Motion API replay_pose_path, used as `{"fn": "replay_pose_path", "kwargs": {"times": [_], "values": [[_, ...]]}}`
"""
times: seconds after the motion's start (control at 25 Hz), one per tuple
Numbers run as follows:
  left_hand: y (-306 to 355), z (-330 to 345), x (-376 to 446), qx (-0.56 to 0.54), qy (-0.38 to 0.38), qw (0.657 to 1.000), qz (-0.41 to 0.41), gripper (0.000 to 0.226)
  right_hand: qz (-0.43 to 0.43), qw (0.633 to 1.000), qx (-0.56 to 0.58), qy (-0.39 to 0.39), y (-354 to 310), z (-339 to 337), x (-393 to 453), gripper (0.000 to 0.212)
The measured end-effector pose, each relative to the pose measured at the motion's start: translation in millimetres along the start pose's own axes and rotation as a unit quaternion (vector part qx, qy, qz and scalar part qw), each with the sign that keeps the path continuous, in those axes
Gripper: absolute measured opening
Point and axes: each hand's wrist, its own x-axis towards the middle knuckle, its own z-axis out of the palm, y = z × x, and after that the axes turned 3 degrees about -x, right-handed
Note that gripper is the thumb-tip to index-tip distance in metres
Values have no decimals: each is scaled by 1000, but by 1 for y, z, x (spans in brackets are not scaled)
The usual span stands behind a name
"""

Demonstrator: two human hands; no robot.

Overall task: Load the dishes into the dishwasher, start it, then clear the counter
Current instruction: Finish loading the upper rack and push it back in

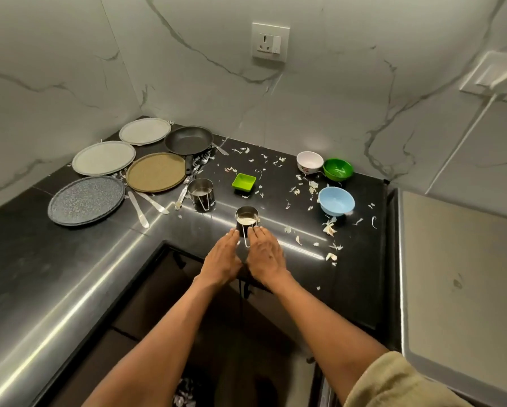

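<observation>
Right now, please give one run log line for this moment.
stage: dishes on counter | left hand: open beside steel cup | right hand: open beside cup | grip: none

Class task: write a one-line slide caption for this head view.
Both hands reach a steel cup on a littered black counter.

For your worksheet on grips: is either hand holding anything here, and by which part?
Nothing is clearly held: both the left hand and right hand lie flat with straight fingers either side of the steel cup's wire handle.

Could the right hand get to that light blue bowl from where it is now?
Probably yes. The right hand lies flat on the counter beside the near steel cup, holding nothing. Between it and the light blue bowl lie only scattered peel scraps, no dishes.
</observation>
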Motion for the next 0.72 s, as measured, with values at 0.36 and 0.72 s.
{"fn": "replay_pose_path", "kwargs": {"times": [0.36, 0.72], "values": [[-24, 20, 69, -91, -15, 994, -59, 48, -57, 998, -21, -7, 14, 35, 48, 22], [-10, 16, 62, -145, 5, 989, 0, 44, 143, 988, 60, -22, 22, 33, 39, 12]]}}
